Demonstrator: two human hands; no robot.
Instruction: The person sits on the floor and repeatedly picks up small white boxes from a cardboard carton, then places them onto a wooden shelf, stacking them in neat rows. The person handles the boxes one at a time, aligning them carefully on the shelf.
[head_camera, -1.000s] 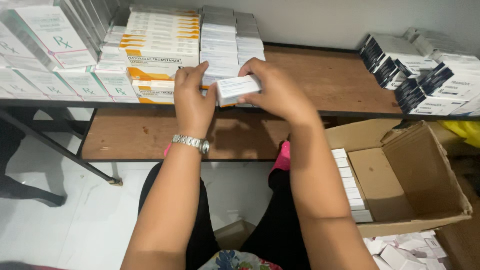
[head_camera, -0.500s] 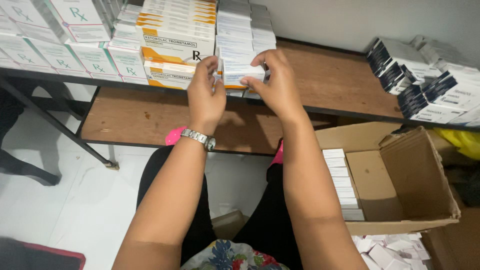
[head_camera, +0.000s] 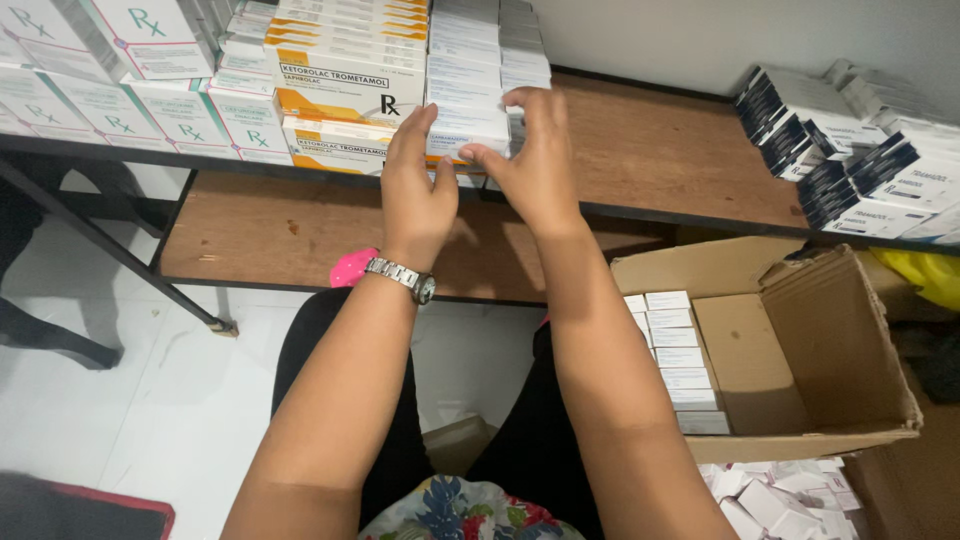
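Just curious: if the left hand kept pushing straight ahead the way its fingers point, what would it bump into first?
Most likely the white box stack; the left hand already seems to touch it.
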